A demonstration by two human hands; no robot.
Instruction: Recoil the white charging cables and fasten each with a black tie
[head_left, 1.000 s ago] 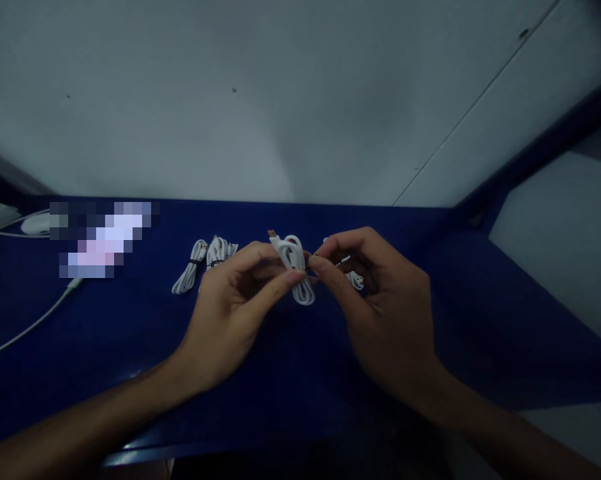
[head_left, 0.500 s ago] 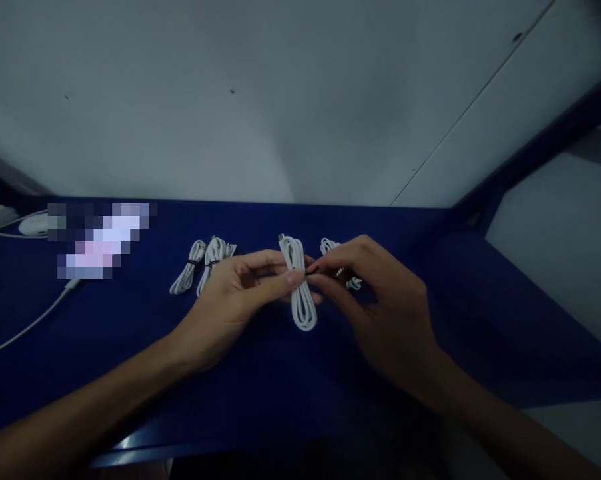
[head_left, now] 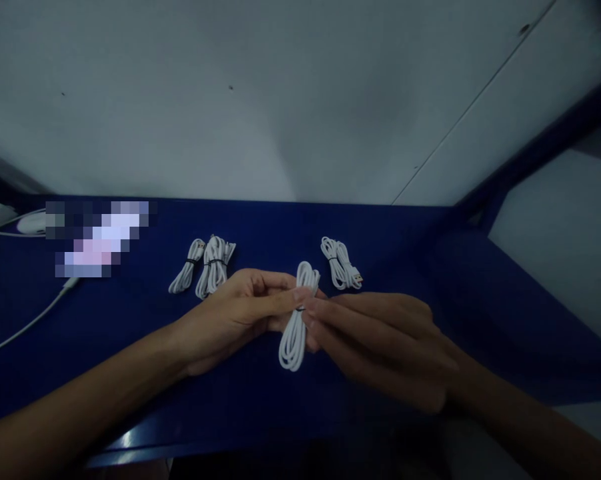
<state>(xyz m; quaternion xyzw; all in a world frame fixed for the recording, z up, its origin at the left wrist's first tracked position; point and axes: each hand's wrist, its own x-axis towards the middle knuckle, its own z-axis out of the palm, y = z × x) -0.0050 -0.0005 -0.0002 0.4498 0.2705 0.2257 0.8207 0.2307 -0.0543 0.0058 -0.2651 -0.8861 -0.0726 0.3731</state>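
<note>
A coiled white charging cable [head_left: 293,340] is held up over the blue table, its bundle tilted with the upper end leaning right. My left hand [head_left: 240,307] pinches the coil near its middle, thumb in front and fingers behind. A thin black tie [head_left: 300,309] crosses the bundle at its waist. At that tie, the closed fingertips of my right hand [head_left: 380,340] press against the coil's right side; they cover most of the tie's end. The cable's plugs cannot be made out.
Several tied white cables [head_left: 214,263] lie left of my hands, partly behind my left hand. Another white cable bundle [head_left: 341,263] with a USB plug rests to the right. A blurred-out bright device [head_left: 105,240] with a white cord is at far left on the blue table [head_left: 275,223], before a pale wall.
Both hands have come lower and nearer with the cable, and the bundle has swung to tilt the other way. My right fingers have closed in against it, uncovering the bundle behind.
</note>
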